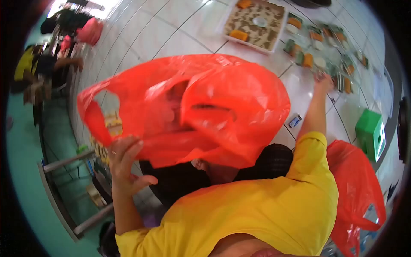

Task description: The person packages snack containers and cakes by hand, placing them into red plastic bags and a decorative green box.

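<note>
Your red bag (239, 98) is spread open in front of you, above your lap. At its near left edge, your left hand (126, 160) touches the plastic with fingers apart, thumb wide. Your right hand (324, 81) reaches out beyond the bag's right side, at the packets (307, 60); you can't tell whether it grips one. The tray (246, 41) sits beyond the bag; the green stool (368, 130) and second bag (353, 184) are to its right.
</note>
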A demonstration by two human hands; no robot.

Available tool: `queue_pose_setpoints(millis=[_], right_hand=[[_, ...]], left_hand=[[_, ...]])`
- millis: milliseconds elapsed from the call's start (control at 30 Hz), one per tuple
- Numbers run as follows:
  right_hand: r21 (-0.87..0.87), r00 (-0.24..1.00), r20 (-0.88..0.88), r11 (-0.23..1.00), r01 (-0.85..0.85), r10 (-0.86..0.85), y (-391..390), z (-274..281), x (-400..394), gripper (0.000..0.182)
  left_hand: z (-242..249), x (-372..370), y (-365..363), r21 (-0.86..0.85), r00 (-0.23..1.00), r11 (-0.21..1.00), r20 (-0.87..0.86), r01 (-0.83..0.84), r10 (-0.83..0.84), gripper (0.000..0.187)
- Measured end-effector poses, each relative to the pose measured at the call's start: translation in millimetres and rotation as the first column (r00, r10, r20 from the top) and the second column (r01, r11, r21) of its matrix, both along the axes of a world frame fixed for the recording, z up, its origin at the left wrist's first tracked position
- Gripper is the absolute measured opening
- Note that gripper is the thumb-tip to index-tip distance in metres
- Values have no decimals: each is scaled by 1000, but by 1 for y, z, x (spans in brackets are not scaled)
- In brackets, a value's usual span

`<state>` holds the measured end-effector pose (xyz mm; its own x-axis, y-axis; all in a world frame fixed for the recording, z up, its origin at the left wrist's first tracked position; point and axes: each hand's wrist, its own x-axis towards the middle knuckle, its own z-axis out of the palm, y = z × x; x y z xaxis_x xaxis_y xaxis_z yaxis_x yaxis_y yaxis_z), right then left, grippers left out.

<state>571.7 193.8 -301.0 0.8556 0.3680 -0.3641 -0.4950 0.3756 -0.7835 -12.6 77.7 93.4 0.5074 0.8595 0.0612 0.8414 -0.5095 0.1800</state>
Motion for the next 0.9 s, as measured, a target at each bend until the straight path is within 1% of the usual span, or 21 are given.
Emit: queue_pose_setpoints(millis=[33,67,133,200,233,300,367,433,500,533,567,600,633,667,700,733,767,800,833,867,900], right_hand=[[-19,997,70,1000,-22,23,-13,11,5,19],[-59,993,99,997,-54,60,-30,33,1,20],[-92,985,141,992,-88,100,-54,61,4,22],[-249,953,206,953,-170,223,-74,83,14,28],[-247,949,223,955,-165,221,-81,96,15,28],[-284,878,304,915,-286,369,-94,133,11,35],[-320,839,330,888,-331,432,-97,186,-5,36],[-230,744,336,817,-529,577,-91,236,-16,37],[-235,588,436,717,-656,681,-78,293,-32,37],[-220,502,475,650,-727,723,-67,322,-43,41],[-210,416,510,578,-788,753,-56,348,-57,45],[-218,351,596,567,-795,722,-43,374,-80,46],[-228,285,674,559,-797,681,-30,398,-109,47],[-190,306,695,577,-795,651,-21,421,-145,38],[-261,151,703,449,-855,695,22,420,-134,43],[-193,151,768,450,-872,622,16,443,-205,32],[-201,203,599,391,-898,774,17,452,-246,31],[-233,-49,805,239,-943,591,36,447,-287,33],[-298,-107,555,77,-951,825,0,468,-335,30],[-341,-330,662,-122,-932,673,56,411,-354,37],[-353,-327,580,-131,-926,746,21,430,-382,37]], left_hand=[[-2,-6,-3,84,990,996,136,33,-44,51],[-4,-10,-6,88,990,996,142,2,-14,51],[-9,-17,-7,549,990,834,136,-55,-25,43],[-12,-22,0,624,988,775,154,-102,7,39],[-13,-22,2,694,987,708,161,-131,25,35],[-10,-19,1,687,978,710,211,-154,9,30],[-6,-3,3,625,929,770,348,-127,-129,28],[-7,18,20,591,839,804,469,-67,-275,22],[-9,31,37,347,744,938,622,14,-242,20],[-5,38,42,357,736,934,630,10,-248,20],[0,46,46,-3,609,999,793,53,-30,26],[4,50,49,-348,487,923,842,163,232,33],[6,52,53,-338,484,924,848,180,216,33],[6,55,56,-361,335,878,908,314,253,39],[5,57,55,-355,184,822,935,445,304,44],[5,56,52,-344,182,823,939,453,292,44],[4,51,47,-319,68,726,933,609,353,47],[2,45,40,-263,-32,616,905,742,425,51],[-2,38,33,-256,-34,626,910,737,412,51],[-9,31,24,-315,-76,671,871,671,485,53],[-17,23,17,-378,-125,704,825,601,551,56]])
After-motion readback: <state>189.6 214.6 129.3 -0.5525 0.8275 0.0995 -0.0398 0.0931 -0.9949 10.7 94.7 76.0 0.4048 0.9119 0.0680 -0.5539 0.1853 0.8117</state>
